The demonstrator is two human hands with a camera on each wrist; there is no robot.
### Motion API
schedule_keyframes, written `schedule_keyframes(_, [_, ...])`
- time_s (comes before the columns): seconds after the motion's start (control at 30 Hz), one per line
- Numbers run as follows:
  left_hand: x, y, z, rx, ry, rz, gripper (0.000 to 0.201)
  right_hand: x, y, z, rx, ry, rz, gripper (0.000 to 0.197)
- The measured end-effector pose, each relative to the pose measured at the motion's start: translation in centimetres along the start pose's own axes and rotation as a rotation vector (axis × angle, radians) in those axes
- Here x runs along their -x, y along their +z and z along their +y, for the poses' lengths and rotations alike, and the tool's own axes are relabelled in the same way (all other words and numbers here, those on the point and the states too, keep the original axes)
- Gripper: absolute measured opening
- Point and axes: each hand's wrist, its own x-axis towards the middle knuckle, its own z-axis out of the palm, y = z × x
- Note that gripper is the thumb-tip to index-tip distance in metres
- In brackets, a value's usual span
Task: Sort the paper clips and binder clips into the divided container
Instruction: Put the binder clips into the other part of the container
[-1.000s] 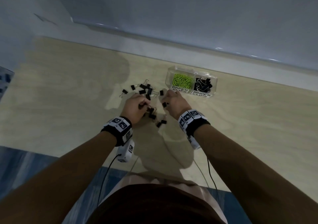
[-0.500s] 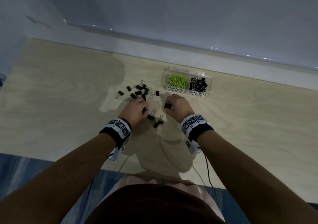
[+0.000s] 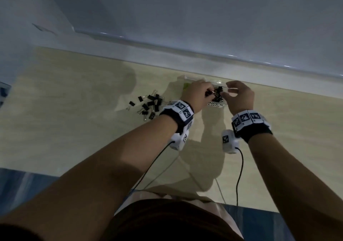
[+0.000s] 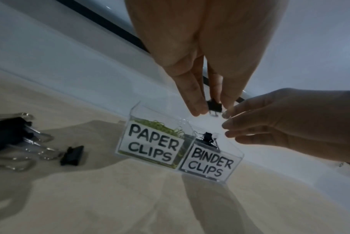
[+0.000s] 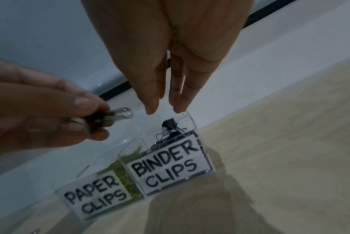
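Note:
A clear divided container [image 4: 130, 120] stands near the table's far edge. Green paper clips [image 4: 160, 126] fill its "PAPER CLIPS" side, and black binder clips [image 5: 170, 126] are heaped in its "BINDER CLIPS" side. My left hand [image 4: 210, 109] hovers over the binder side and pinches a black binder clip [image 4: 214, 106] between thumb and fingers. My right hand [image 5: 163, 110] hangs just above the same compartment with straight fingers and nothing in them. In the head view both hands, left hand [image 3: 209, 94] and right hand [image 3: 225, 94], cover most of the container [image 3: 216, 104].
Several loose black binder clips [image 3: 148, 105] lie in a pile on the light wooden table [image 3: 74, 129], left of the container. A pale wall ledge [image 3: 185, 55] runs right behind the container. Cables trail from both wrist cameras toward my body.
Both hands have moved from the loose pile forward and right to above the container. The right hand, which pinched a clip before, now holds nothing.

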Motion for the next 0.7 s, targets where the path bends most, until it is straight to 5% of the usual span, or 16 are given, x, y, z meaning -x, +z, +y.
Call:
schedule_keyframes(0.13, [2.2, -1.3, -2.8, -0.072, -0.022, 0.022, 0.024, 2.4, 1.2, -0.8, 0.029, -0.271, 0.087, 0.014])
schedule_keyframes(0.23, [5.3, -4.1, -8.2, -0.182, -0.148, 0.112, 0.019, 4.4, 4.3, -2.8, 0.089, -0.479, -0.071, 0.016])
schedule_keyframes(0.37, [8.3, -7.8, -14.3, -0.329, -0.386, 0.066, 0.039, 5.6, 9.7, -6.8, 0.238, -0.486, -0.462, 0.027])
schedule_keyframes(0.43, [8.5, -8.3, -15.5, -0.339, -0.382, -0.026, 0.054, 5.4, 12.2, -8.7, 0.343, -0.484, -0.594, 0.039])
schedule_keyframes(0.7, [6.2, -6.2, -15.0, -0.397, -0.281, -0.122, 0.049, 4.0, 16.2, -10.3, 0.652, -0.528, -0.696, 0.042])
